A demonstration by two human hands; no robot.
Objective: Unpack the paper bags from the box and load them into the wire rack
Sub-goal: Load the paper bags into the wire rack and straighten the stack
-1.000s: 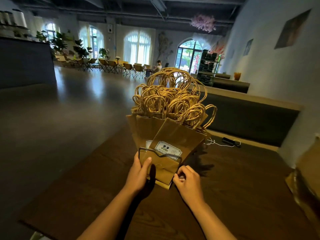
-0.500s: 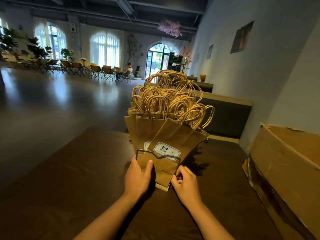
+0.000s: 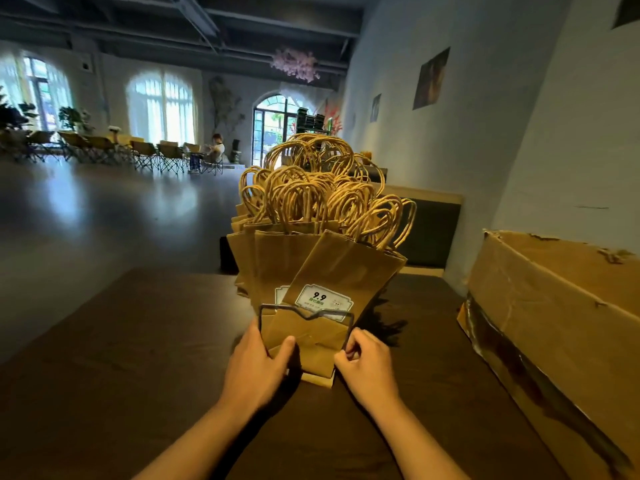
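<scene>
Both of our hands are working at the near end of the wire rack point(image 3: 306, 315), which is standing on the dark table point(image 3: 138, 341) straight ahead of us. We are holding our left hand point(image 3: 258, 367) against the rack's left side, thumb lying across the bottom of the front bag and fingers wrapping behind the wire where we cannot see them, so it is clasping rack and bag together. We are curling our right hand point(image 3: 367, 363) at the right upright, fingertips pinching close to the wire, though whether they are gripping the wire itself or the bag's edge we cannot tell. We are judging this as the settling step: the paper bags point(image 3: 311, 258) are already sitting in the rack, and we are squaring up the load. The front bag point(image 3: 341, 275) is leaning to the right, fanning out of line with the upright ones behind, so the next move is calling for nudging its base back and standing it straight while steadying the rack, then turning to the cardboard box point(image 3: 554, 306) lying on the table to our right. The bags are looking like thin brown kraft paper, packed flat, with twisted paper handles point(image 3: 311, 188) bunching in loops at the top and a printed label point(image 3: 323, 299) showing just above the wire.
</scene>
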